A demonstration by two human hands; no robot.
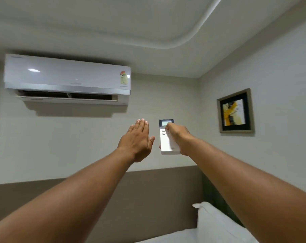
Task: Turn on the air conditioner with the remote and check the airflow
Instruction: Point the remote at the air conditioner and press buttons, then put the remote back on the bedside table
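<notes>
A white wall-mounted air conditioner (68, 76) hangs high on the left of the wall, its lower flap swung open over the dark vent. My right hand (179, 137) grips a white remote (167, 142) held upright, thumb resting on its buttons just under the lit display. My left hand (137, 141) is raised flat beside the remote, fingers together and extended, palm facing the wall, below and to the right of the vent and holding nothing.
A framed yellow-and-black picture (235, 111) hangs on the right wall. A brown padded headboard panel (148, 199) runs along the lower wall. A white pillow (215, 225) lies at the bottom right.
</notes>
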